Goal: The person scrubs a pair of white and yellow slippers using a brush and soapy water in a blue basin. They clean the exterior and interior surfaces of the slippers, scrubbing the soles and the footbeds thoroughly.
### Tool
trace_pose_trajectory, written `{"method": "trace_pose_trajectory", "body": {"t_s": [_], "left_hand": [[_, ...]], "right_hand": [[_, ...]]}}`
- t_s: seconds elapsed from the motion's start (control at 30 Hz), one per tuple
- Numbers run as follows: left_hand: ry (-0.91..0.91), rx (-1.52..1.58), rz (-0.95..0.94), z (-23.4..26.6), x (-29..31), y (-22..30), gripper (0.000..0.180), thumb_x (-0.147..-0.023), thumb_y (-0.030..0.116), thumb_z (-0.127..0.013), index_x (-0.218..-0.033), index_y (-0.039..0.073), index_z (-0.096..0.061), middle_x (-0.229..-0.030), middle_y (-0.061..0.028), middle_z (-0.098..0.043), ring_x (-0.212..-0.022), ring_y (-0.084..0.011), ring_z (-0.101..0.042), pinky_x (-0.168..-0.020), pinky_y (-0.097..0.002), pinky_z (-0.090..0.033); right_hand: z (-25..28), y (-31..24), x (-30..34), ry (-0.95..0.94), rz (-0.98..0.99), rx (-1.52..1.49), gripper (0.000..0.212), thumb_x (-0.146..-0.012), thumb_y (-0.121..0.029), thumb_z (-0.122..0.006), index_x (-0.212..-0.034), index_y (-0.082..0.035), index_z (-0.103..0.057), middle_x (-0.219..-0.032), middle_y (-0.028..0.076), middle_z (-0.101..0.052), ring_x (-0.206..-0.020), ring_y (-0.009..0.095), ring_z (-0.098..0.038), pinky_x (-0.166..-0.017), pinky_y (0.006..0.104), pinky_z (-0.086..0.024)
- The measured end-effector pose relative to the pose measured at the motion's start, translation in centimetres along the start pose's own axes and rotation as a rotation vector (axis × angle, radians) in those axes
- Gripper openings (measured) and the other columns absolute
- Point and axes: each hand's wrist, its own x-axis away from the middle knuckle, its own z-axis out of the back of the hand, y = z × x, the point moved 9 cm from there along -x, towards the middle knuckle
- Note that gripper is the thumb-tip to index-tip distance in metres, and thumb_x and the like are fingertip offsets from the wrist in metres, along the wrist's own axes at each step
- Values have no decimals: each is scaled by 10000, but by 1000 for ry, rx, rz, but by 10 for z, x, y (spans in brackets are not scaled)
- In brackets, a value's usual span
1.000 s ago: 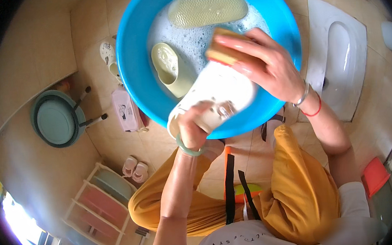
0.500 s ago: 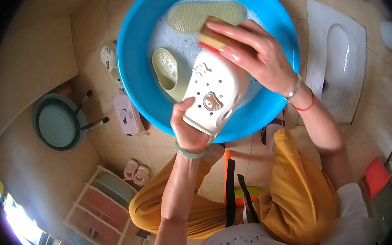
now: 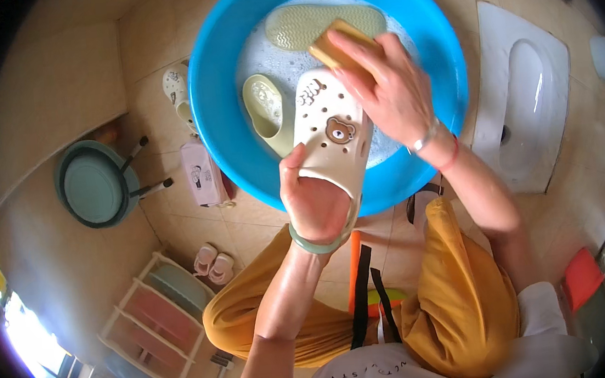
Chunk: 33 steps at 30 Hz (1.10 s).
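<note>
I have the left hand (image 3: 314,206) closed on one white clog (image 3: 325,112), thumb on the upper and the other fingers out of sight at its opening. The clog is over the tub's near half, toe toward the far side, two charms showing on it, one a brown bear face. The right hand (image 3: 395,96) is half curled and grips one brush (image 3: 337,44), a wooden block, above the tub's middle at the clog's toe; I cannot tell whether its underside touches the clog. The wrists carry three bands: one bangle on the left, one bangle and one red string on the right.

The one blue tub (image 3: 216,89) holds foamy water (image 3: 267,58) and two green shoes: a sole-up shoe (image 3: 290,28) at its far side, an open-side-up shoe (image 3: 265,106) at its left. Just left of the tub I see at least one patterned clog (image 3: 175,84) and one pink box (image 3: 202,174); beyond the tub's near-left side, two small shoes (image 3: 212,263); right of the tub, one squat toilet (image 3: 526,136).
</note>
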Motion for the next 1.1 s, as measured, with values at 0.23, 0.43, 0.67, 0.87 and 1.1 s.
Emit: {"method": "trace_pose_trajectory", "body": {"t_s": [0.23,0.43,0.67,0.87,1.1], "left_hand": [[-61,-10,-95,-9,-10,24,760,-955,660,-381,-1449,82,-390,-1431,-97,-469,-1313,-270,-440,-1105,-426,-337],[-46,1,-153,-1,-11,28,751,-956,655,-387,-1454,92,-383,-1430,-90,-473,-1310,-271,-446,-1119,-427,-326],[-38,-47,-139,5,-10,30,800,-934,702,-365,-1455,95,-388,-1431,-91,-476,-1299,-271,-459,-1115,-418,-332],[103,-176,-212,9,-6,26,823,-915,740,-342,-1432,105,-422,-1404,-81,-495,-1298,-267,-455,-1118,-436,-324],[82,-493,-352,1,-7,30,748,-968,672,-304,-1469,120,-360,-1441,-75,-457,-1320,-252,-439,-1115,-400,-334]], "right_hand": [[1,-39,72,-89,34,-247,515,-928,-397,-608,-1406,-238,-500,-1001,94,-510,-824,246,-591,-682,364,-533],[-20,-34,51,-103,90,-186,463,-911,-427,-629,-1350,-292,-570,-1006,96,-502,-812,226,-582,-590,336,-518],[-11,-59,66,-139,117,-236,486,-909,-407,-633,-1367,-259,-561,-976,81,-490,-769,225,-581,-626,349,-528],[-18,-57,34,-135,121,-89,481,-875,-387,-671,-1333,-269,-582,-937,63,-503,-746,211,-593,-588,326,-527],[-15,-33,21,-27,43,-147,463,-878,-334,-678,-1324,-248,-586,-954,82,-514,-698,226,-589,-564,329,-525]]}}
